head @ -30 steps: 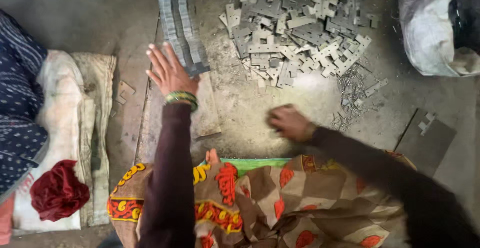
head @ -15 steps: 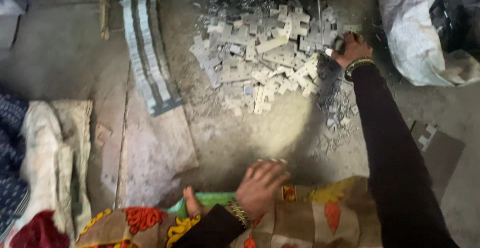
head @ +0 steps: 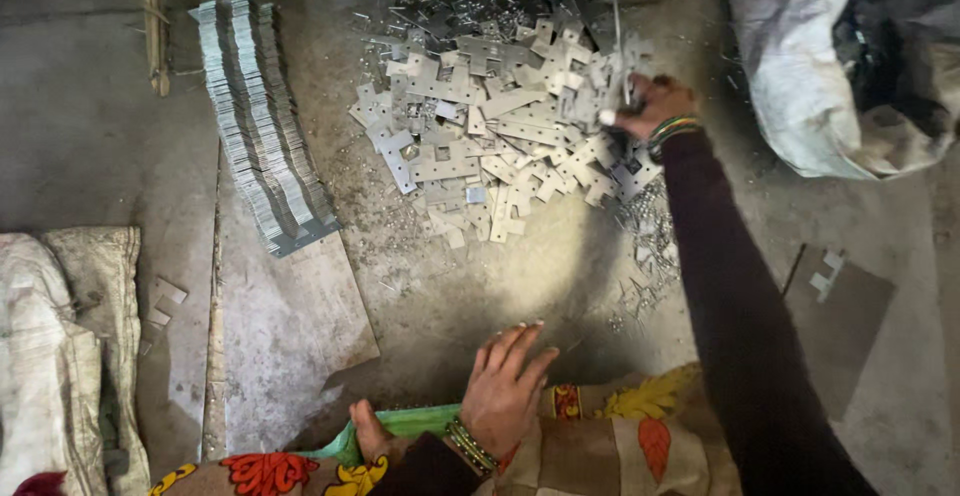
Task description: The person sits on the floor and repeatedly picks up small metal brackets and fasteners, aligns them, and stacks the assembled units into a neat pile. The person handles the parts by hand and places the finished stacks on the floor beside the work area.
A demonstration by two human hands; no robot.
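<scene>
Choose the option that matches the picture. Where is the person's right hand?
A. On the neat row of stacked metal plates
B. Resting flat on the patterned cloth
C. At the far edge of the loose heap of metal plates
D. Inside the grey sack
C: the right hand reaches out to the loose heap of metal plates, its fingers closed on pieces there.

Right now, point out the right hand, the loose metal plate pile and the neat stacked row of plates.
right hand (head: 648,106), head view, knuckles.
loose metal plate pile (head: 480,146), head view, middle.
stacked plate row (head: 262,156), head view, mid-row.
</scene>
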